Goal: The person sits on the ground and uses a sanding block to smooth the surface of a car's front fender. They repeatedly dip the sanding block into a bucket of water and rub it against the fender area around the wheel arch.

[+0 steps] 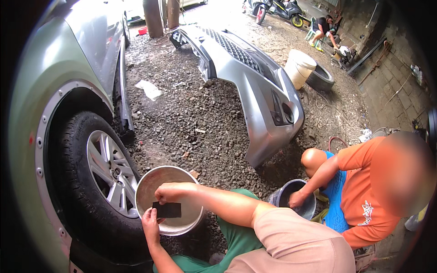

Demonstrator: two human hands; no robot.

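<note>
Wheel (114,174) stands left; left hand (150,220) has fingers pinched on black sheet (168,210) above bucket (144,191); right hand (168,193) curls its fingers at the sheet's far edge, grip unclear; bumper (248,84) lies far right.

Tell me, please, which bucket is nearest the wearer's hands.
The pale bucket beside the car's alloy wheel, below the right hand; the dark bucket at the co-worker's hand and the cream bucket by the loose tyre are farther off.

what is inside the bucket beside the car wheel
The bucket shows its pale inner surface; whether it holds liquid is unclear. Areas behind the left hand, right hand and black rectangular sheet are hidden.
</note>
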